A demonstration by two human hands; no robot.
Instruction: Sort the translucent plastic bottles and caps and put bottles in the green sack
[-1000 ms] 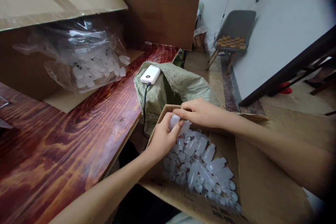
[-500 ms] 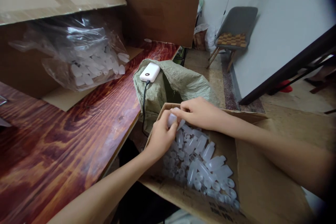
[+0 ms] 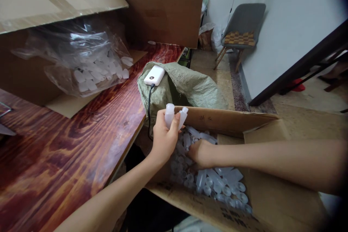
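My left hand (image 3: 163,137) is closed around a small translucent plastic bottle (image 3: 169,113) and a second one (image 3: 183,116), both with their necks pointing up. It is at the left end of an open cardboard box (image 3: 223,119). Down in this box, my right hand (image 3: 202,153) reaches among many loose translucent bottles (image 3: 214,179). Its fingers are mostly hidden by the hand itself and the bottles, so what they hold does not show. Round open ends or small caps (image 3: 226,191) lie along the near side.
Left is a wood-grained table (image 3: 108,134) bearing a large carton (image 3: 163,3) with a clear bag of whitish pieces (image 3: 95,74). A green woven sack (image 3: 201,87) stands behind the box, with a white power bank (image 3: 154,75) and black cable (image 3: 149,105). Farther off is a grey chair (image 3: 248,18).
My hands have come apart. The right one has moved from beside the left down into the loose bottles. My left hand stays near the box's corner, its bottles now more visible.
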